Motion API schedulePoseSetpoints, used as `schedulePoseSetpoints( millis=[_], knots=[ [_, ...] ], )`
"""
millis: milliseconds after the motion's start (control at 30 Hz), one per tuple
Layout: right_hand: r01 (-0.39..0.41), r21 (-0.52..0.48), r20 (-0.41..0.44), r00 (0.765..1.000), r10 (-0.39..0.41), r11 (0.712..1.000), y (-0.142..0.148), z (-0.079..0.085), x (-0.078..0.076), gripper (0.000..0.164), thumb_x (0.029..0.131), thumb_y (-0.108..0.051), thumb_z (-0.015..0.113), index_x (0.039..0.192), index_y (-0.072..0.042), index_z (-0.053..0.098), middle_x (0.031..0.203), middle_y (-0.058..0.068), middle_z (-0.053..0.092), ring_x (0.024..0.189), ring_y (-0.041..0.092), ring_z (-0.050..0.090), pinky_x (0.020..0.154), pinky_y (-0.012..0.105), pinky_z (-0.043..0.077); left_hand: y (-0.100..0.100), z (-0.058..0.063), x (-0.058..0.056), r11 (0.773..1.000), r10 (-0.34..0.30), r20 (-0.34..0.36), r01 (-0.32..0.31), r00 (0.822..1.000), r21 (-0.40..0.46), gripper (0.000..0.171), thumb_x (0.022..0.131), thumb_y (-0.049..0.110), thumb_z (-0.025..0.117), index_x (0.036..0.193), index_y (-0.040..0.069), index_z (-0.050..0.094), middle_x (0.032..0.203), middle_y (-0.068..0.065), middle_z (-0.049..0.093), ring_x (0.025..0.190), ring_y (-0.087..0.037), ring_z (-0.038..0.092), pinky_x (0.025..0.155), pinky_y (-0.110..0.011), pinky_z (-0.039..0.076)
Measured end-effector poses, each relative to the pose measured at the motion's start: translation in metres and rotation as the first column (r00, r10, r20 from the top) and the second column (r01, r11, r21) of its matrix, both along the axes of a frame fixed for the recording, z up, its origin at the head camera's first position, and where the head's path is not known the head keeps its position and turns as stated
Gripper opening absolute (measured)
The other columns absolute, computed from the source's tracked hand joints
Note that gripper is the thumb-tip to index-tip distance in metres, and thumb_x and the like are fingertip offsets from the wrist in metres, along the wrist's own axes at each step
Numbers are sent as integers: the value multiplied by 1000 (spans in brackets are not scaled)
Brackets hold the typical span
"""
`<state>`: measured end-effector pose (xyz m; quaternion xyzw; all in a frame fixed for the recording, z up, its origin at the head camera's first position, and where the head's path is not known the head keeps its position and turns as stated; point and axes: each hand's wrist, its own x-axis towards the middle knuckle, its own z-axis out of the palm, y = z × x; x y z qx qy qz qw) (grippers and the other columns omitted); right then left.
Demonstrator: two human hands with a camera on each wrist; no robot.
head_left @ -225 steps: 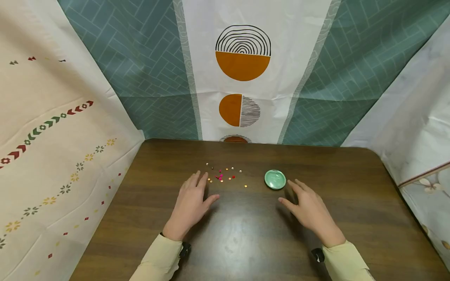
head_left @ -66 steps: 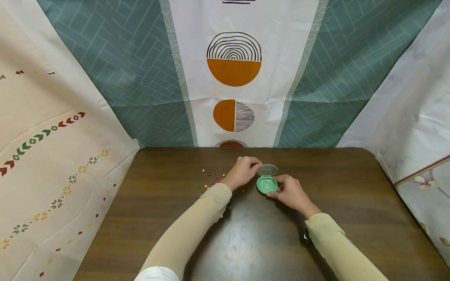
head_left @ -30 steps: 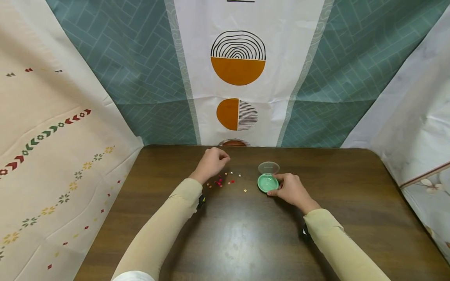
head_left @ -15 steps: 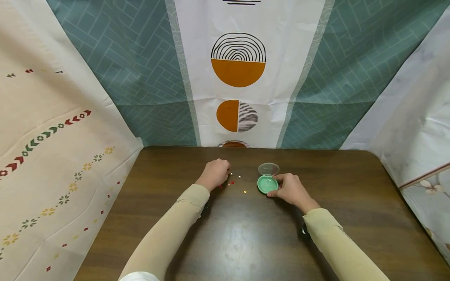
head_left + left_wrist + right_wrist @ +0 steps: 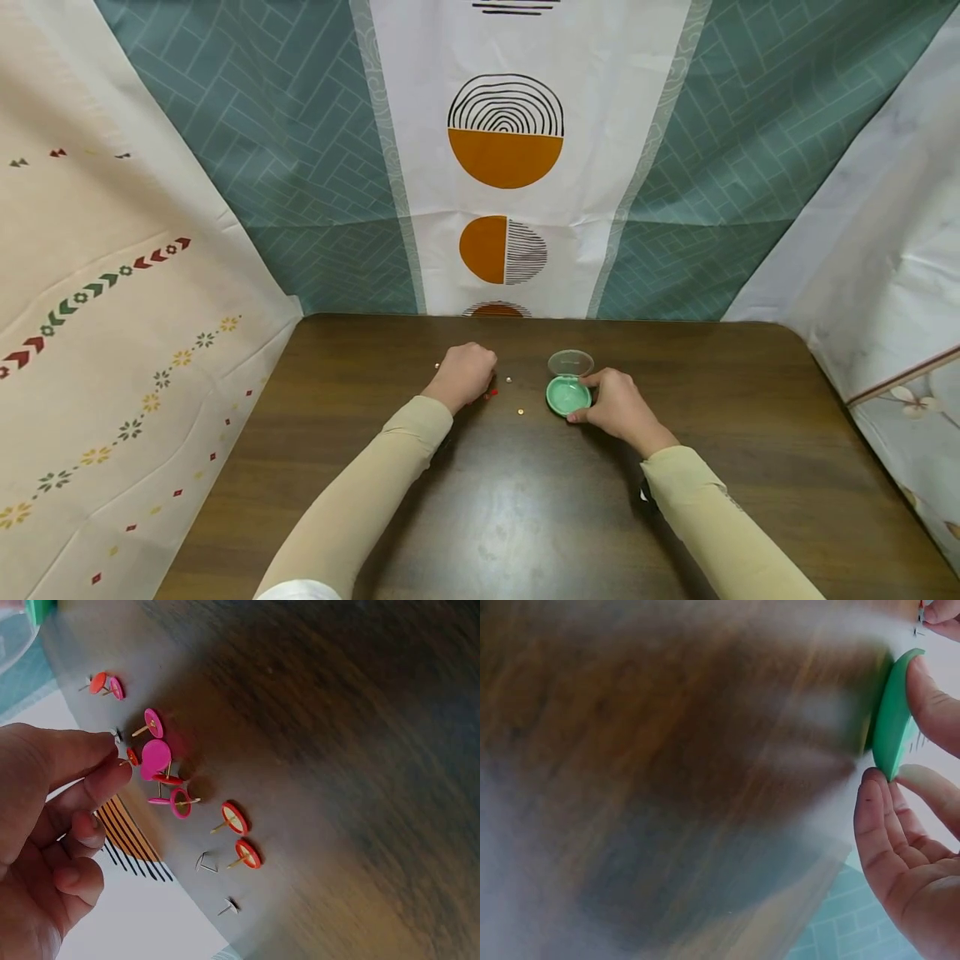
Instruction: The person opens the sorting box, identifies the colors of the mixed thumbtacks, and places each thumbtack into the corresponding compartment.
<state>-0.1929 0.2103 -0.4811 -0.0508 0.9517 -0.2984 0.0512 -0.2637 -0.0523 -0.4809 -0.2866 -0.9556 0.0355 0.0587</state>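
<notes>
A round green plastic case (image 5: 567, 397), clear lid (image 5: 571, 362) raised, is pinched by the right hand (image 5: 617, 404); left of it, whether pink and red thumbtacks (image 5: 156, 754) are held by the left hand (image 5: 465, 372) is unclear.

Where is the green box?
In the head view, the green box is right of centre, in the right hand's grip, with scattered tacks to its left.

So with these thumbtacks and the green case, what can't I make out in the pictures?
Head view: the left hand hides thumbtacks beneath it; the loose ones are too small to show their pins.
Left wrist view: that hand overlaps nearby thumbtacks, so whether it pinches one is unclear; the top-left corner cuts off most of the green case.
Right wrist view: the case shows side-on, hiding its inside.
</notes>
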Motion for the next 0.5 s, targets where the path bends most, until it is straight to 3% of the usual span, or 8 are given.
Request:
schedulePoseSetpoints(
  millis=[233, 500],
  knots=[
    [-12, 27, -7, 1000, 12, 1000, -1, 1, -4, 69, 56, -34, 89, 114, -3, 67, 86, 3, 68, 70, 12, 55, 68, 30, 47, -3, -1, -1, 998, -15, -51, 12, 999, -64, 22, 83, 10, 57, 65, 19, 66, 63, 4, 64, 63, -15, 57, 53, -34, 52],
    [-10, 50, -16, 1000, 11, 999, -4, 5, -3, 67, 54, -32, 90, 110, -1, 68, 107, 11, 66, 86, 19, 55, 77, 38, 48, -4, 4, 3, 996, 11, 3, -11, 1000, -94, 15, 81, 11, 58, 72, 18, 68, 73, 1, 67, 69, -19, 56, 57, -36, 52]
  ],
)
